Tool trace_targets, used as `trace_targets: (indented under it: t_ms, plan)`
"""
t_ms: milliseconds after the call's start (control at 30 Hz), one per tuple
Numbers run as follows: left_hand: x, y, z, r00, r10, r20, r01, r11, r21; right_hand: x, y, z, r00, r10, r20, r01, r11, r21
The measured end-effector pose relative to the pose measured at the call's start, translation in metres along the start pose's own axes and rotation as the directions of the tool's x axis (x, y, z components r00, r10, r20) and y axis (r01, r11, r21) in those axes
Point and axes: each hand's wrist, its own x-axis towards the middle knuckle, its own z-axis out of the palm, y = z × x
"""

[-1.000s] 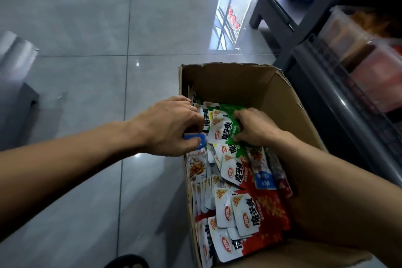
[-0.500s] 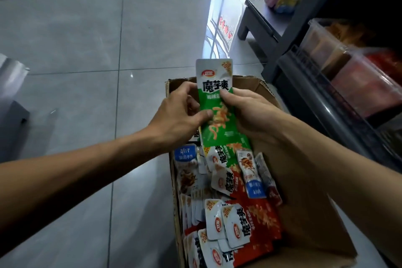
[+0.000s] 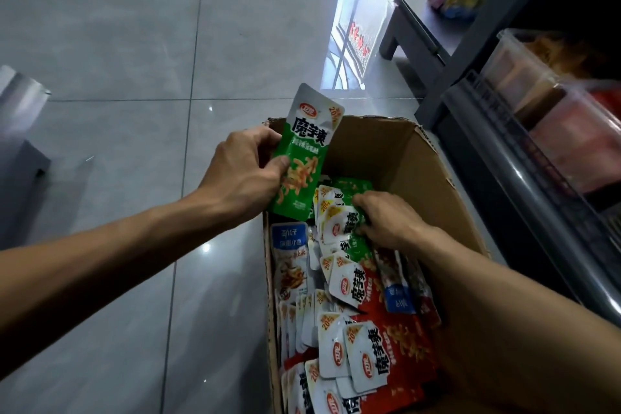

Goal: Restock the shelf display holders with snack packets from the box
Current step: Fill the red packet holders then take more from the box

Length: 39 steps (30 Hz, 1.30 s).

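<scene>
The left hand [image 3: 247,175] pinches a green snack packet [image 3: 304,153] by its left edge, thumb on the front and fingers curled behind, holding it upright over the near-left corner of the cardboard box [image 3: 433,175]. With only that one edge pinched, the slick foil could swivel or slide out of the thumb if the hand turns quickly, and it would likely drop back among the loose packets just below the grip or over the box wall to the tiled floor [image 3: 134,77] on the outer side of that hand. The right hand [image 3: 386,222] is down in the box, its fingers curled into a cluster of green packets [image 3: 349,228]; I cannot tell how many it has caught, and a loose bunch grabbed this way may well shed one or two on the lift. Nearer the person than that grip lie red packets [image 3: 396,346] and a few blue-labelled ones [image 3: 289,239], overlapping, so a wrong flavour could ride up with the green. Beyond the right forearm, the dark shelf [image 3: 537,245] carries clear display holders [image 3: 537,87], some already showing stock. The box's tall right wall and the shelf's front rail stand between the hands and those holders, so any handful has to clear both.
</scene>
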Motion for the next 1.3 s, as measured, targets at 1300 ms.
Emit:
trace_targets:
  t_ms: [1300]
  plan:
    - [0.03, 0.102, 0.026, 0.982, 0.17, 0.085, -0.155, 0.975, -0.156, -0.127, 0.001, -0.162, 0.71, 0.694, -0.117, 0.122, 0.043, 0.992]
